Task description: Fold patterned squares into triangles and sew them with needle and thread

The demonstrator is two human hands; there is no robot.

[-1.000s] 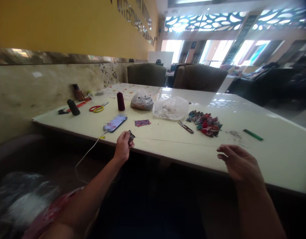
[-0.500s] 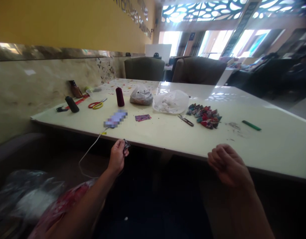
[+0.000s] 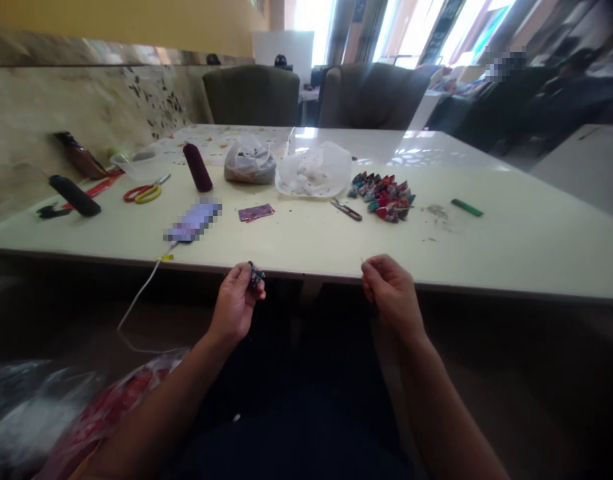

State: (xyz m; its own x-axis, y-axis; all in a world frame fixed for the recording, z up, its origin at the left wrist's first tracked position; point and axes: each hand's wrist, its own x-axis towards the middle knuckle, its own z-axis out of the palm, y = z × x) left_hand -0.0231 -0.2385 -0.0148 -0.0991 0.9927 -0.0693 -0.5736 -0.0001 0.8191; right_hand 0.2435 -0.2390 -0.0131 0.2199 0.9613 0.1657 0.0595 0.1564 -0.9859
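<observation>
My left hand (image 3: 235, 303) hovers just in front of the table's near edge, fingers pinched on a small dark patterned fabric piece (image 3: 256, 273). My right hand (image 3: 391, 290) is level with it a little to the right, fingers curled into a pinch; a thin needle-like sliver seems to poke up from the fingertips, too fine to name. On the cream table (image 3: 511, 247) beyond the hands lie a pile of small colourful fabric pieces (image 3: 384, 193), thread snips (image 3: 346, 209) and a flat patterned fabric scrap (image 3: 256, 212).
A phone (image 3: 192, 221) with a white cable lies at left. Behind it are a maroon thread spool (image 3: 198, 167), red-and-yellow scissors (image 3: 144, 192), a black spool (image 3: 74, 195), two plastic bags (image 3: 314, 170) and a green marker (image 3: 466, 207). Armchairs (image 3: 371, 97) stand at the far side.
The view tilted down. My right hand closed from spread fingers into a pinch and moved left toward my left hand, which drew back off the table edge still holding the fabric piece.
</observation>
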